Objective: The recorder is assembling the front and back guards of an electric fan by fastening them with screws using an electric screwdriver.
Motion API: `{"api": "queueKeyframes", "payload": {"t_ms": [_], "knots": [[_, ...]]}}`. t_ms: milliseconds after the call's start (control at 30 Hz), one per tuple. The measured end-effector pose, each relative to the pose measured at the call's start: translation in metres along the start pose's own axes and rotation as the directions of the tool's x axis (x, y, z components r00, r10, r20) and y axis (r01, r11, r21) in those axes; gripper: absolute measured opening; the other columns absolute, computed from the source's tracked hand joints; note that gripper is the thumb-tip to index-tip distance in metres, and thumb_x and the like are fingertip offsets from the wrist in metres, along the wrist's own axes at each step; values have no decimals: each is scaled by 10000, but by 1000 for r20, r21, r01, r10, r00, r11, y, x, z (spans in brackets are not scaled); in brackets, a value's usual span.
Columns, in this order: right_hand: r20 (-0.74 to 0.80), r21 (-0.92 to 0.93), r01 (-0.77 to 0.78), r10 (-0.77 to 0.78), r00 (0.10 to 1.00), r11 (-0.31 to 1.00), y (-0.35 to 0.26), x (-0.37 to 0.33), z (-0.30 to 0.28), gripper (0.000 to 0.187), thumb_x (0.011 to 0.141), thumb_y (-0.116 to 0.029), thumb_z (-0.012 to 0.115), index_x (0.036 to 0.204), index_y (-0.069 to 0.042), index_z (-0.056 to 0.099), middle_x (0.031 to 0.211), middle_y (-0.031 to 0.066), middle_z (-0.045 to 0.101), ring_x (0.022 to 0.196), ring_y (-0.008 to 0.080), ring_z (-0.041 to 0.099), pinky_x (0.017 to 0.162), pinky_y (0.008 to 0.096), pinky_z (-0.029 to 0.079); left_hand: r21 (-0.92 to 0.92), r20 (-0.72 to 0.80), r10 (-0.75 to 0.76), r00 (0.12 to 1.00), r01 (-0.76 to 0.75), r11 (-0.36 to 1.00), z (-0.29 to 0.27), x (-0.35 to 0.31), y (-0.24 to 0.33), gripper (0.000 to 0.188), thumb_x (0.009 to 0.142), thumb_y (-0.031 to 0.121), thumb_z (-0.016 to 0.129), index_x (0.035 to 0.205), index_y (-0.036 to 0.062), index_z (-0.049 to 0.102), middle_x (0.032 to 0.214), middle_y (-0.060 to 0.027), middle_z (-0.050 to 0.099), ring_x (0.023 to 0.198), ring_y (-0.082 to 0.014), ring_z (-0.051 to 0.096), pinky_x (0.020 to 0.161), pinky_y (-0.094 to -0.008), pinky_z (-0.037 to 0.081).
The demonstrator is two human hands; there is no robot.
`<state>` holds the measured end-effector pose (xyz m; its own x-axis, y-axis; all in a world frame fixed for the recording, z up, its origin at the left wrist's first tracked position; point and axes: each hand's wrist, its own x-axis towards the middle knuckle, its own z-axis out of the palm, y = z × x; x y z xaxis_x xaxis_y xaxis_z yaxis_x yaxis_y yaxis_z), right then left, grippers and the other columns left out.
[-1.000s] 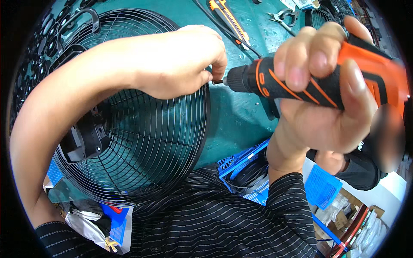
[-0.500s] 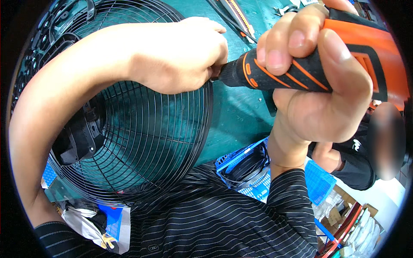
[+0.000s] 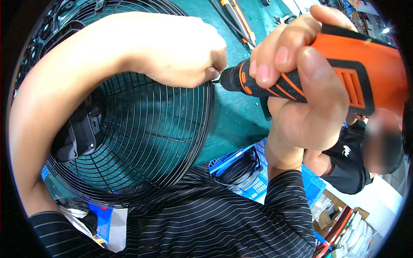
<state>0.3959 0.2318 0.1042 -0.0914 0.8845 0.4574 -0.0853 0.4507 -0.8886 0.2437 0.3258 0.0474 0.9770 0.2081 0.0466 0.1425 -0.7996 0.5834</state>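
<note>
My right hand [image 3: 301,81] is wrapped around an orange and black power screwdriver [image 3: 357,73], which lies nearly level with its nose toward the left. Its thin bit reaches the rim of a round black wire fan guard [image 3: 172,137]. Over that rim, my left hand [image 3: 189,53] is bent with fingers closed, and its fingertips pinch close beside the bit. What they hold, if anything, is too small to make out. Inside the guard sits a black bracket [image 3: 81,135], partly hidden by my left forearm.
The guard rests on a green work surface [image 3: 236,124]. At the far side lie an orange and black cutter [image 3: 238,19] and black strips. A blue crate [image 3: 254,185] with coiled black cables stands near my lap. Another person [image 3: 344,159] in black is at the right.
The screwdriver and my right hand have shifted slightly left, with the tool's rear tipping lower. My left hand has risen slightly, and the bit shows more plainly beside its fingertips.
</note>
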Motion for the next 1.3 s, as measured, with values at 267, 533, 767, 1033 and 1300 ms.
{"api": "queueKeyframes", "payload": {"t_ms": [267, 533, 767, 1033, 1300], "knots": [[28, -26, -19, 20, 999, 999, -3, 1, 10, 509, 867, -182, 573, 1305, 26, 418, 756, 76, 510, 576, 176, 512, 562, 351, 468, -13, 67, -103, 992, 105, 994, -4, -2, 4, 92, 847, 112, 601, 868, 34, 645, 815, -164, 648, 864, -347, 611, 902, -428, 455], [160, -1, 17, -17, 987, 1000, 7, -2, 2, 497, 843, -165, 627, 1288, -34, 450, 714, 59, 493, 541, 160, 494, 497, 321, 450, -8, 118, -104, 988, 105, 994, -3, -4, -2, 127, 803, 96, 620, 885, 0, 631, 831, -183, 666, 853, -400, 627, 792, -447, 514], [400, -16, 63, -51, 915, 998, 13, 14, -24, 438, 851, -103, 636, 1243, -21, 458, 725, 65, 509, 546, 160, 506, 506, 317, 462, 2, -27, -62, 998, 62, 998, 2, -2, 1, 235, 857, 162, 555, 892, 4, 726, 847, -219, 697, 823, -383, 687, 754, -456, 545], [436, 43, 49, -63, 898, 998, 14, 16, -22, 667, 827, -163, 702, 1389, 30, 398, 756, 89, 550, 566, 183, 540, 525, 321, 468, -8, 126, -123, 984, 125, 992, -20, -3, 16, 245, 883, 188, 536, 919, 33, 722, 872, -199, 700, 854, -376, 683, 784, -459, 537], [122, 200, 143, -170, 978, 969, -22, -24, -58, 469, 873, -134, 544, 1331, -34, 520, 892, 57, 515, 690, 133, 459, 660, 310, 390, 423, -399, -62, 915, 244, 873, -34, -97, 117, 442, 812, 246, 727, 1186, 36, 615, 1250, -157, 605, 1172, -352, 567, 987, -449, 446]]}}
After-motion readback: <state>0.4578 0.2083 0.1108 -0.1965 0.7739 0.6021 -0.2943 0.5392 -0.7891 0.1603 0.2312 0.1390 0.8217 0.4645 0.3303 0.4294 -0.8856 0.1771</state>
